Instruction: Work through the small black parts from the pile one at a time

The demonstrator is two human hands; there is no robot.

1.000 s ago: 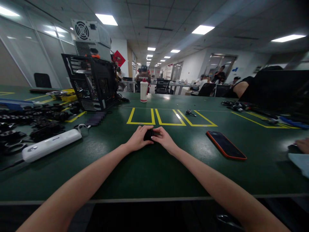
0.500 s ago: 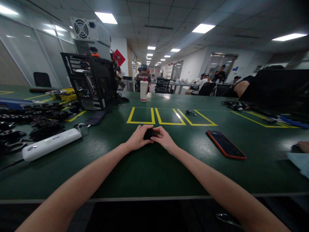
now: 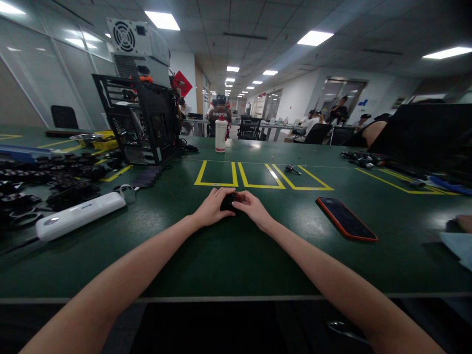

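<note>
Black part (image 3: 228, 202), green table (image 3: 236, 260), ceiling lights (image 3: 162, 20)

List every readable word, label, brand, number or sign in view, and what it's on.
"PUMPKIN": back of a dark shirt worn by a person in the background.
Too small or blurred to read: red marking near the base of the white bottle; any characters on the red diamond sign; small marks on the yellow tape.
No text can be made out on the held black object or the phone.
</note>
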